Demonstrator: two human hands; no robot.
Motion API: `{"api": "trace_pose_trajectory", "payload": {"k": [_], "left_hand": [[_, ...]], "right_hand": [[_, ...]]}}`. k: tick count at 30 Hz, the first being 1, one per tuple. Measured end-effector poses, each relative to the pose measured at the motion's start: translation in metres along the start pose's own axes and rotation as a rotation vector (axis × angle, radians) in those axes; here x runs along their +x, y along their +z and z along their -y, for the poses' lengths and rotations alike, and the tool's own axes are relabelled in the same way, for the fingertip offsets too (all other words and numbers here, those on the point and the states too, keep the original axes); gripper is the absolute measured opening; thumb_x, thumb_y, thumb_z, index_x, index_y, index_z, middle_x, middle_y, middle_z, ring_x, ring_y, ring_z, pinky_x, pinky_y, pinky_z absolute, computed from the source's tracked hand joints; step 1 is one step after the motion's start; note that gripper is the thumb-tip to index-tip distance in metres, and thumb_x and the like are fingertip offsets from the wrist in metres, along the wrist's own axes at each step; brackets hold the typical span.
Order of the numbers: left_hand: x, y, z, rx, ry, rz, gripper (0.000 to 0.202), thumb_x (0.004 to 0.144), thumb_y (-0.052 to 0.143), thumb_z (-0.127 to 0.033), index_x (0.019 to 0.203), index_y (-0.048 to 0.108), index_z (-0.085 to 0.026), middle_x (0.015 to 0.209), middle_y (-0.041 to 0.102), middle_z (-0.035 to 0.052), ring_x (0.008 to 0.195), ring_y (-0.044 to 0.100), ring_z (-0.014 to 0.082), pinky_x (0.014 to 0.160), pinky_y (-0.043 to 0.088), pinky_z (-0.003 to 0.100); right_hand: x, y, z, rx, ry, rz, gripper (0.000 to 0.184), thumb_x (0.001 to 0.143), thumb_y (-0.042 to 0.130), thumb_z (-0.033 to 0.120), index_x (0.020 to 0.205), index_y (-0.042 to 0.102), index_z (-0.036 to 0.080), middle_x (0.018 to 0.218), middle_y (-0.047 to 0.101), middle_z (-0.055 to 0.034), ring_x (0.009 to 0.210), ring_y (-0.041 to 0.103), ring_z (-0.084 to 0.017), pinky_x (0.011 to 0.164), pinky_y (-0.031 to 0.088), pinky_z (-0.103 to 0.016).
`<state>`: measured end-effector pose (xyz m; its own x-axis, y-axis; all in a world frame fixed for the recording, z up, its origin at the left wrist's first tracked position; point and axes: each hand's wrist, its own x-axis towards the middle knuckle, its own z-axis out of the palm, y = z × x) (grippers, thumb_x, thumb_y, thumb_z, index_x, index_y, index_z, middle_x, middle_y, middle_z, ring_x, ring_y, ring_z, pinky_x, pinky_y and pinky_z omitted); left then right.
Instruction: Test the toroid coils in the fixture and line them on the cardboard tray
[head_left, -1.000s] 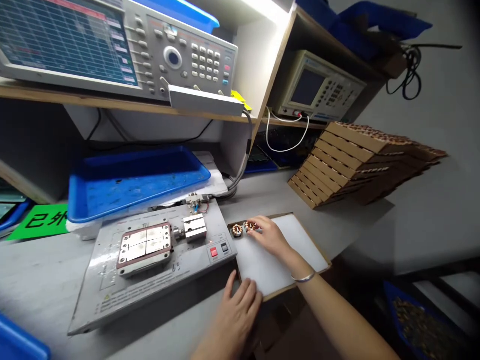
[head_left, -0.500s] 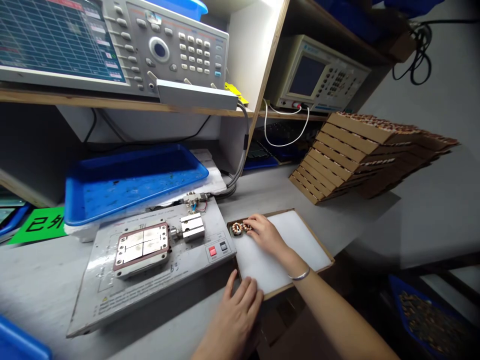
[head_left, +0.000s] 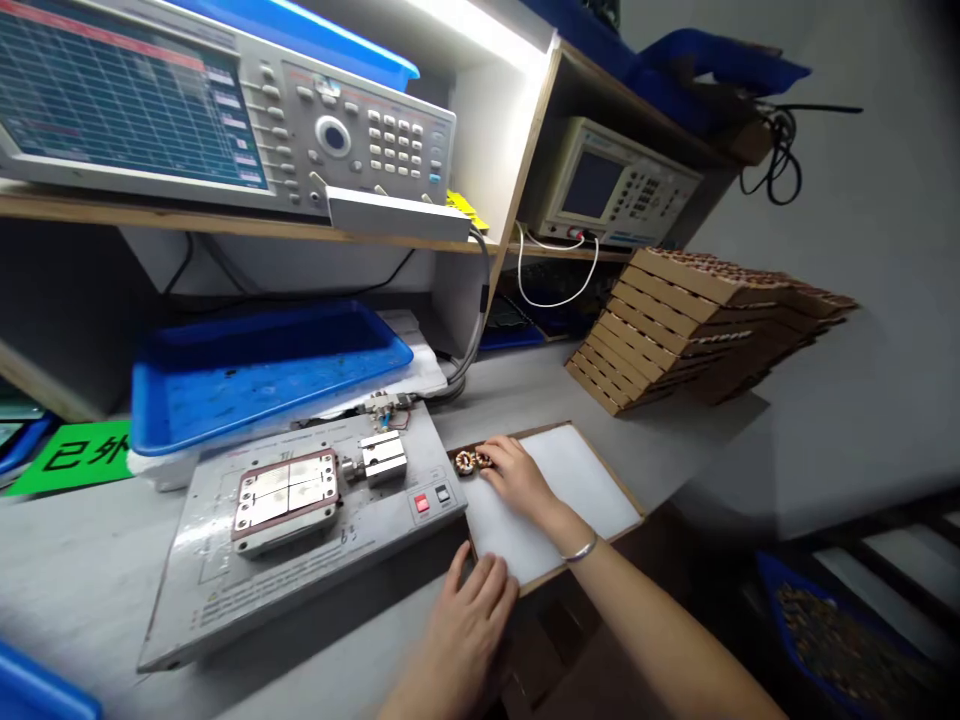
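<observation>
We see the right hand [head_left: 517,475] reaching over the shallow cardboard tray [head_left: 637,516], its thumb and fingertips drawn narrow about a copper-wound ring [head_left: 484,461] at the tray's far-left corner; the grasp comes from the ring's right side, so the ring lies just left of the palm, at the very ends of the fingers, and partly hidden by them; whether it rests on the bottom or is slightly raised, we cannot tell. Directly to its left sits a second wound ring [head_left: 465,462], so close that we cannot say whether the two touch; the pair runs side by side along the far edge, and that sideways line is the relation that counts, since each ring is round and shows us no long axis of its own. The right hand is plainly the nearer one; the left hand [head_left: 474,600] is at the tray's near-left corner, well apart from both rings, its thumb spread away from loosely bent fingers, with nothing that we can see in its grasp. To the right of the rings we see a white sheet [head_left: 581,490] inside the tray; left of the tray stands the grey test fixture [head_left: 375,565], its red button [head_left: 421,503] near the rings' corner.
</observation>
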<state>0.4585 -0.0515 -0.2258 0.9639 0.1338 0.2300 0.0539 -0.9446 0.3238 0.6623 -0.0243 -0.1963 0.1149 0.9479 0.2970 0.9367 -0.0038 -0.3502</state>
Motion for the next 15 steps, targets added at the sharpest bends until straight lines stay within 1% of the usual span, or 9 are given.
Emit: {"api": "trace_pose_trajectory", "payload": {"k": [2,4,7,9,10,11,12,13,15], "left_hand": [[0.000,-0.001,-0.002,-0.011,-0.004,-0.021,0.051,0.082,0.040,-0.037,0.128,0.035,-0.015,0.129,0.047,0.0109,0.122,0.034,0.0255,0.106,0.020,0.052],[-0.001,-0.002,-0.006,-0.001,-0.005,-0.059,0.047,0.084,0.038,-0.041,0.122,0.041,-0.014,0.122,0.051,0.0098,0.117,0.038,0.0235,0.106,0.020,0.049],[-0.001,0.006,-0.009,0.125,0.040,-0.186,0.032,0.088,0.033,-0.030,0.110,0.050,-0.014,0.107,0.055,0.0075,0.103,0.045,0.0204,0.103,0.024,0.049],[0.000,0.015,-0.006,0.235,0.062,-0.271,0.028,0.088,0.031,-0.023,0.104,0.054,-0.017,0.102,0.056,0.0051,0.095,0.048,0.0182,0.099,0.030,0.048],[0.000,0.019,-0.003,0.275,0.059,-0.297,0.028,0.088,0.031,-0.021,0.102,0.055,-0.020,0.103,0.056,0.0035,0.094,0.048,0.0171,0.097,0.033,0.046],[0.000,0.022,0.001,0.301,0.046,-0.317,0.027,0.088,0.032,-0.021,0.100,0.056,-0.024,0.106,0.056,0.0015,0.094,0.049,0.0159,0.096,0.035,0.042],[0.000,0.024,0.004,0.317,0.026,-0.328,0.027,0.089,0.033,-0.024,0.098,0.057,-0.028,0.110,0.056,-0.0003,0.096,0.049,0.0150,0.095,0.037,0.038],[0.000,0.025,0.007,0.332,0.003,-0.340,0.025,0.088,0.035,-0.027,0.098,0.058,-0.031,0.113,0.055,-0.0014,0.098,0.049,0.0147,0.093,0.039,0.035],[-0.001,0.022,0.009,0.347,-0.083,-0.351,0.022,0.087,0.041,-0.035,0.102,0.057,-0.030,0.118,0.053,0.0009,0.100,0.050,0.0162,0.089,0.042,0.036]], "right_hand": [[-0.001,0.002,-0.002,0.009,-0.001,-0.021,0.030,0.077,0.054,0.010,0.105,0.058,0.017,0.102,0.058,-0.0090,0.096,0.051,-0.021,0.088,0.045,-0.038],[-0.007,0.006,-0.005,0.014,-0.012,-0.034,0.028,0.078,0.051,0.012,0.105,0.058,0.017,0.103,0.058,-0.0098,0.098,0.051,-0.022,0.090,0.044,-0.040],[-0.015,0.008,-0.016,-0.018,-0.056,-0.012,0.027,0.083,0.047,0.023,0.107,0.057,0.017,0.106,0.056,-0.0112,0.100,0.052,-0.024,0.091,0.044,-0.043],[-0.009,0.004,-0.024,-0.092,-0.105,0.007,0.033,0.083,0.045,0.032,0.109,0.056,0.014,0.106,0.054,-0.0138,0.098,0.053,-0.027,0.085,0.046,-0.045],[-0.002,0.000,-0.022,-0.167,-0.123,-0.024,0.037,0.082,0.045,0.037,0.106,0.058,0.013,0.107,0.053,-0.0161,0.097,0.053,-0.030,0.083,0.046,-0.049],[0.008,-0.005,-0.015,-0.234,-0.140,-0.056,0.039,0.081,0.045,0.041,0.104,0.059,0.013,0.107,0.052,-0.0175,0.096,0.053,-0.033,0.081,0.045,-0.052],[0.017,-0.011,-0.001,-0.259,-0.163,-0.077,0.040,0.081,0.045,0.042,0.104,0.059,0.013,0.108,0.052,-0.0177,0.098,0.052,-0.034,0.082,0.044,-0.053],[0.026,-0.015,0.022,-0.247,-0.197,-0.090,0.039,0.081,0.045,0.042,0.105,0.059,0.014,0.110,0.052,-0.0170,0.099,0.052,-0.034,0.083,0.044,-0.053],[0.041,-0.016,0.086,-0.115,-0.303,-0.044,0.034,0.083,0.046,0.037,0.109,0.056,0.018,0.110,0.055,-0.0131,0.100,0.054,-0.028,0.085,0.046,-0.045]]}}
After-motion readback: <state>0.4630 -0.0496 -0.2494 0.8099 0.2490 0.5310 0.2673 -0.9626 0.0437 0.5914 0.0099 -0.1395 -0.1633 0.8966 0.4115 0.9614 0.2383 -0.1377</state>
